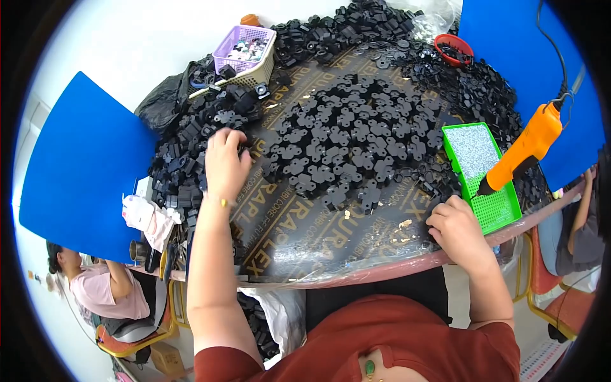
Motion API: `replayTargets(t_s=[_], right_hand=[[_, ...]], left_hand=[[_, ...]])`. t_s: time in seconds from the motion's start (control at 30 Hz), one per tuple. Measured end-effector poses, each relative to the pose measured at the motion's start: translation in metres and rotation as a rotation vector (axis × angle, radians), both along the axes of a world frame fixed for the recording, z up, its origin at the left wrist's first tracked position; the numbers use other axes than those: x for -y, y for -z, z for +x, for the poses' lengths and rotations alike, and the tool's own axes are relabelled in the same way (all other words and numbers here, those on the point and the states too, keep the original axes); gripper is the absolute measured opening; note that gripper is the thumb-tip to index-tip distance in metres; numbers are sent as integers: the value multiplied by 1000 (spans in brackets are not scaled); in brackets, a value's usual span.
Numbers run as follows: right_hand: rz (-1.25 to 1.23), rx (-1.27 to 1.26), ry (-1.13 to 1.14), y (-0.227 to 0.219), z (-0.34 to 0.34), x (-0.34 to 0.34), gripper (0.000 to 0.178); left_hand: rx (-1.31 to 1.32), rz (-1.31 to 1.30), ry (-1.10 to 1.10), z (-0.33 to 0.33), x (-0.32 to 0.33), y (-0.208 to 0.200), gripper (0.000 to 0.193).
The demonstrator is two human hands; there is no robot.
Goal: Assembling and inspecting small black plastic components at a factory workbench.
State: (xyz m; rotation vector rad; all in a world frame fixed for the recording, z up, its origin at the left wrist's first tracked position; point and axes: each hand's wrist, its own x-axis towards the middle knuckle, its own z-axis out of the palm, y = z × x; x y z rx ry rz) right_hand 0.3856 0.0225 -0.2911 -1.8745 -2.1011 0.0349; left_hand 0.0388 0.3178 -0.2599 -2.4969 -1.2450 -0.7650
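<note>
The left hand (226, 162) is stretched forward over the dark worktop (318, 245), and its fingers (234, 137) are curled down into a heap of black plastic parts (184, 165) that lies under and to the left of them; the fingertips are hidden among the parts, so I cannot tell if they clamp one or only touch them. The right hand (455, 226) rests near the front edge of the worktop, with its fingers (445, 210) bent together and touching small black parts; whether they hold one is not visible. Just to the right of these fingers is a green tray (503, 213) with a grey filling, and above it hangs an orange power screwdriver (525, 149), its tip pointing down toward the tray. Between the two hands, and further ahead of the fingers, many cross-shaped black parts (344, 143) are spread in rows. Far beyond the left fingers stands a purple basket (245, 48), and far beyond the right fingers a small red bowl (453, 49). Blue panels (76, 165) stand at both sides.
</note>
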Motion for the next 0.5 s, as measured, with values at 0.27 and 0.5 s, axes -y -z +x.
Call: replayTargets(t_s=[0.27, 0.5], right_hand=[[208, -372, 37, 1, 4, -11, 14], [150, -965, 201, -4, 7, -14, 19]], left_hand=[[-449, -119, -231, -21, -60, 6, 69], [-228, -122, -27, -39, -67, 5, 43]])
